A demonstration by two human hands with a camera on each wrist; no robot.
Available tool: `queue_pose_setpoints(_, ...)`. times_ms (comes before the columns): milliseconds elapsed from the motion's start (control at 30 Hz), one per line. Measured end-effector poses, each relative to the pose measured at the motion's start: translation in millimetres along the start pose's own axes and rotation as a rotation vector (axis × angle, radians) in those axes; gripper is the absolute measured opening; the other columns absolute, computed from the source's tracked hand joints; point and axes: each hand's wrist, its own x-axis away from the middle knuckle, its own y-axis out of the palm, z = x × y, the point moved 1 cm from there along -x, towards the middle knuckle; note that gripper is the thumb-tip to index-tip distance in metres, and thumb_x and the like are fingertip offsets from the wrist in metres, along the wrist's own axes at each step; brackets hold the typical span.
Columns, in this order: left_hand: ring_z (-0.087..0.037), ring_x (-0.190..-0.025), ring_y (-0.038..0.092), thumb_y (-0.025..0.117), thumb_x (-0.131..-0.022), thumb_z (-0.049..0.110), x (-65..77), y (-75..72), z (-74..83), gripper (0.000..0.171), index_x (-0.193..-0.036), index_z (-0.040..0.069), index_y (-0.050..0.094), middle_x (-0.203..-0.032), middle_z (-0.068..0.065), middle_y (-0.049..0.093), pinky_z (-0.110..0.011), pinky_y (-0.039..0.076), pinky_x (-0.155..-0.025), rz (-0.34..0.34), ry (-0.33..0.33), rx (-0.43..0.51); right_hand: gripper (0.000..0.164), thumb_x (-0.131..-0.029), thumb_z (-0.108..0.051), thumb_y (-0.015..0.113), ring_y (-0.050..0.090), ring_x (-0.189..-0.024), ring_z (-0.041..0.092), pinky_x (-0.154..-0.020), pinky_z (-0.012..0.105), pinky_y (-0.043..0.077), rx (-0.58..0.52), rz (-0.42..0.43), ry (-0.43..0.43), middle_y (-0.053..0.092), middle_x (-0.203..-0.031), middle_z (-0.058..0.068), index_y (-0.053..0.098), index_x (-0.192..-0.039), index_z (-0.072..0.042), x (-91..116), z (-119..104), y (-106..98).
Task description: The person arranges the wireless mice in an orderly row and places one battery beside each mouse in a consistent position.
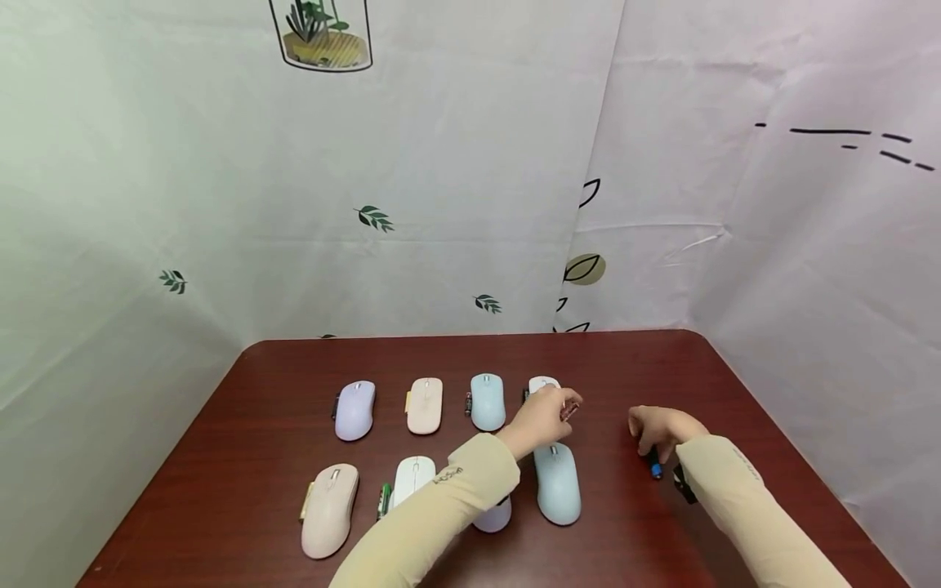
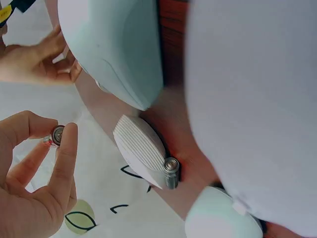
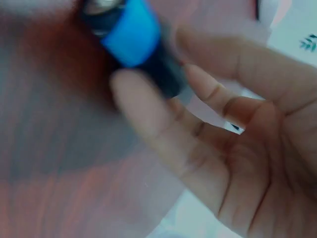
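Note:
My left hand (image 1: 540, 416) pinches a small battery (image 2: 57, 135) between thumb and fingertips; its end faces the left wrist camera. The hand is over the back right of the mouse group, partly covering a white computer mouse (image 1: 544, 381). In the left wrist view, another battery (image 2: 171, 173) stands against a ribbed white mouse (image 2: 137, 148). A light blue mouse (image 1: 557, 483) lies just in front of this hand. At the right, my right hand (image 1: 665, 429) holds a blue-and-black battery (image 3: 133, 34) between thumb and finger, low over the table; the right wrist view is blurred.
More mice lie in two rows on the dark red table (image 1: 588, 563): lilac (image 1: 354, 411), cream (image 1: 425, 406), light blue (image 1: 488, 402), beige (image 1: 329, 511) and white (image 1: 413, 480). Several have a battery beside them, one green (image 1: 384, 501). My left sleeve (image 1: 441, 523) partly hides another lilac mouse (image 1: 494, 518).

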Motion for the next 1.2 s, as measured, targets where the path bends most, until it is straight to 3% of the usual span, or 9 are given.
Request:
queue_pose_setpoints(100, -0.009, -0.074, 0.051, 0.069, -0.076, 0.002, 2.3, -4.0, -3.2, 0.039, -0.113, 0.011, 0.066, -0.092, -0.004, 0.065, -0.016, 0.039, -0.057, 0.011, -0.03, 0.001, 0.023, -0.077, 0.013, 0.061, 0.051, -0.05, 0.015, -0.051, 0.029, 0.051, -0.024, 0.007, -0.052, 0.047, -0.076, 0.009, 0.044, -0.082, -0.002, -3.4, -3.4, 5.2)
queue_pose_setpoints(267, -0.01, -0.073, 0.052, 0.069, -0.076, 0.002, 3.6, -9.8, -6.0, 0.038, -0.113, 0.009, 0.066, -0.104, -0.006, 0.066, -0.017, 0.039, -0.057, 0.016, -0.053, 0.016, 0.021, -0.076, 0.011, 0.064, 0.051, -0.049, 0.013, -0.05, 0.029, 0.052, -0.027, 0.027, -0.194, 0.05, -0.069, 0.006, 0.047, -0.082, 0.0, -14.8, -14.0, 11.8)
queue_pose_setpoints(400, -0.007, -0.063, 0.045, 0.07, -0.073, 0.0, 3.3, -11.9, -9.0, 0.039, -0.112, 0.009, 0.067, -0.087, -0.003, 0.065, -0.017, 0.035, -0.053, 0.027, -0.076, 0.03, 0.021, -0.075, 0.01, 0.066, 0.051, -0.05, 0.012, -0.05, 0.029, 0.052, -0.004, 0.05, -0.247, 0.049, -0.066, 0.004, 0.049, -0.082, 0.0, -21.0, -20.6, 13.1)
queue_pose_setpoints(500, -0.005, -0.059, 0.043, 0.069, -0.071, -0.003, 5.4, -12.5, -12.3, 0.04, -0.11, 0.007, 0.067, -0.069, 0.002, 0.054, -0.017, 0.034, -0.051, 0.038, -0.086, 0.063, 0.02, -0.075, 0.008, 0.067, 0.05, -0.051, 0.012, -0.049, 0.027, 0.05, -0.006, 0.069, -0.254, 0.05, -0.064, 0.003, 0.05, -0.081, 0.0, -23.7, -21.6, 13.1)
queue_pose_setpoints(600, -0.005, -0.058, 0.042, 0.07, -0.072, -0.004, 10.2, -13.8, -16.6, 0.041, -0.112, 0.006, 0.066, -0.065, 0.004, 0.049, -0.017, 0.035, -0.051, 0.032, -0.104, 0.086, 0.017, -0.078, 0.003, 0.068, 0.052, -0.052, 0.012, -0.05, 0.028, 0.051, -0.008, 0.085, -0.269, 0.052, -0.066, 0.004, 0.052, -0.082, 0.0, -23.9, -20.4, 13.2)
queue_pose_setpoints(733, -0.007, -0.059, 0.044, 0.071, -0.073, -0.002, 18.6, -17.7, -23.3, 0.041, -0.113, 0.004, 0.065, -0.065, 0.002, 0.051, -0.018, 0.037, -0.055, 0.009, -0.134, 0.07, 0.014, -0.085, -0.005, 0.066, 0.053, -0.054, 0.015, -0.052, 0.031, 0.052, -0.03, 0.091, -0.256, 0.055, -0.073, 0.005, 0.052, -0.086, 0.0, -20.9, -17.9, 11.8)
queue_pose_setpoints(900, -0.009, -0.061, 0.044, 0.074, -0.069, -0.001, 28.1, -22.6, -29.8, 0.041, -0.11, 0.002, 0.067, -0.074, -0.004, 0.062, -0.02, 0.038, -0.056, -0.008, -0.162, 0.036, 0.013, -0.09, -0.013, 0.06, 0.05, -0.055, 0.017, -0.051, 0.032, 0.051, -0.05, 0.075, -0.15, 0.052, -0.077, 0.006, 0.052, -0.09, -0.004, -14.2, -13.2, 8.1)
queue_pose_setpoints(1200, -0.01, -0.057, 0.042, 0.071, -0.071, -0.002, 42.4, -29.9, -38.6, 0.042, -0.113, -0.001, 0.065, -0.067, -0.002, 0.056, -0.02, 0.035, -0.05, -0.007, -0.212, 0.102, 0.014, -0.092, -0.015, 0.058, 0.048, -0.052, 0.016, -0.051, 0.032, 0.051, -0.089, 0.064, -0.078, 0.052, -0.076, 0.009, 0.05, -0.09, -0.004, -3.9, -9.4, 5.9)
